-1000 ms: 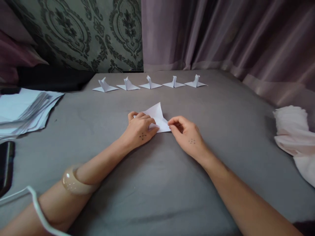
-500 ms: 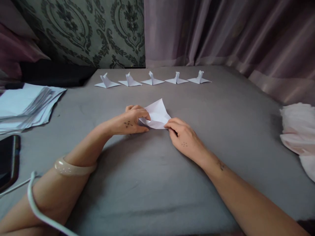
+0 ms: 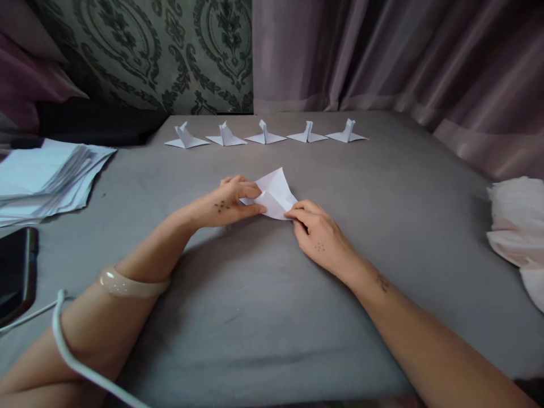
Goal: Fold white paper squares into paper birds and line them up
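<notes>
A white sheet of folded paper point(image 3: 275, 187) lies on the grey cloth between my two hands, one corner pointing away from me. My left hand point(image 3: 236, 201) grips its left side, with the thumb at the near edge and the fingers bent over the top. At the near right corner, my right hand point(image 3: 317, 226) pinches the paper between thumb and fingers. A flap along the near side is lifted and folded inward. My palms and the paper's left corner are partly hidden.
Several folded paper figures point(image 3: 266, 136) stand in a row at the back. A stack of white paper point(image 3: 51, 178) lies at left, above a phone point(image 3: 17, 272). A white cable point(image 3: 80, 365) crosses my left forearm. Pale bunched fabric point(image 3: 516, 221) sits at right.
The near flap of the paper has been raised and turned inward. My left thumb has moved slightly right along the near edge. My right hand keeps its hold.
</notes>
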Available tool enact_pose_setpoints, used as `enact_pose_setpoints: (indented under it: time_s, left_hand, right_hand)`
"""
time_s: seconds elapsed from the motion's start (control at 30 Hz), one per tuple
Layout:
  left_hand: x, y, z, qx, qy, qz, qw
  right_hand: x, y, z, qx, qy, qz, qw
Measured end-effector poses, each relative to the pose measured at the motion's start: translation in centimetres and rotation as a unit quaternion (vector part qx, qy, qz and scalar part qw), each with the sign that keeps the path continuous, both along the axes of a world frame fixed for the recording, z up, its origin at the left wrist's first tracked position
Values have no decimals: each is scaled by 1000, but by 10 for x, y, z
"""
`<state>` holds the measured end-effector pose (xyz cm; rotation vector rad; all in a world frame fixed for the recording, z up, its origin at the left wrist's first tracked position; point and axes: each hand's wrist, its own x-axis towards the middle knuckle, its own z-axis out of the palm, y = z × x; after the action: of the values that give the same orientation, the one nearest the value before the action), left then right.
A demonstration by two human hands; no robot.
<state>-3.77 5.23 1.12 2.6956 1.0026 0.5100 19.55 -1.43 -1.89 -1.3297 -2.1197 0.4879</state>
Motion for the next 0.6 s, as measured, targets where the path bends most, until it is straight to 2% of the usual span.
enact_pose_setpoints:
  time_s: [0.07, 0.13, 0.23, 0.43, 0.6]
  left_hand:
    - [-3, 2, 1, -51, 12, -24, 998]
    - [-5, 3, 3, -66, 25, -33, 997]
    - [-4, 2, 5, -36, 30, -32, 998]
    - [7, -6, 13, 69, -12, -27, 997]
    - [9, -9, 16, 81, 66, -65, 992]
  right_hand:
    - [0, 0, 0, -3, 0, -2, 1000]
    - [0, -1, -1, -3, -2, -4, 1000]
    - [0, -1, -1, 4, -2, -4, 1000]
    - [-1, 0, -1, -4, -10, 0, 1000]
    - [0, -1, -3, 0, -20, -3, 1000]
